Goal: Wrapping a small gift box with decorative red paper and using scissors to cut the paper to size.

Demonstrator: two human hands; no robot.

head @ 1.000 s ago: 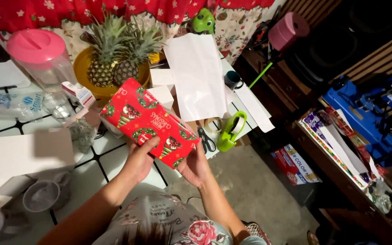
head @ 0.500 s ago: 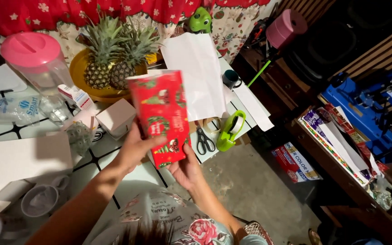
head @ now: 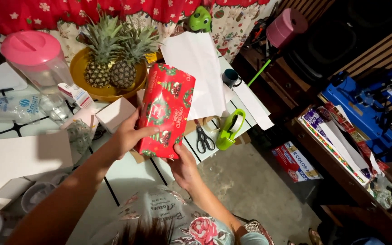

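Two hands on one wrapped box [head: 166,113], red festive paper, held up on end above the near edge of the white tiled table [head: 132,174]. Right hand [head: 183,167] is under the box's near end, fingers curled up against the bottom, gripping. Left hand [head: 128,134] clamps the box's left side, thumb across the front, fingers closed on it.

Right of the box: one pair of scissors [head: 203,139], one green tape dispenser [head: 228,130], lying side by side. Left of the box: one small white box [head: 114,113], one flat white card [head: 23,156].

Farther: one large white sheet [head: 198,72] just behind the box, one dark cup [head: 230,78] to its right. Far left: two pineapples [head: 114,59] in one yellow bowl [head: 80,75], one clear jug [head: 39,59] with pink lid. Far edge: one green frog toy [head: 199,19].
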